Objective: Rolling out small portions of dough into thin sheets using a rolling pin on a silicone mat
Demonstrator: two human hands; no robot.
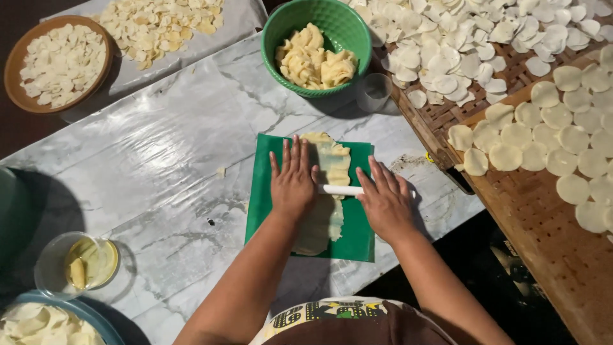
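Note:
A strip of pale dough [332, 163] lies lengthwise on a green cutting mat [359, 237]. A thin white rolling pin [340, 190] rests across the dough. My left hand [292, 181] presses flat on the pin's left end, fingers spread. On the pin's right end lies my right hand [384, 199], also flat with fingers apart. The part of the dough nearest me looks thin and translucent, partly hidden under my left wrist.
A green bowl [281, 22] of dough pieces stands behind the mat beside a clear cup [373, 91]. Woven trays [447, 115] with several dough discs fill the right. A brown bowl [13, 70] of discs sits far left, a small oil dish [54, 268] near left.

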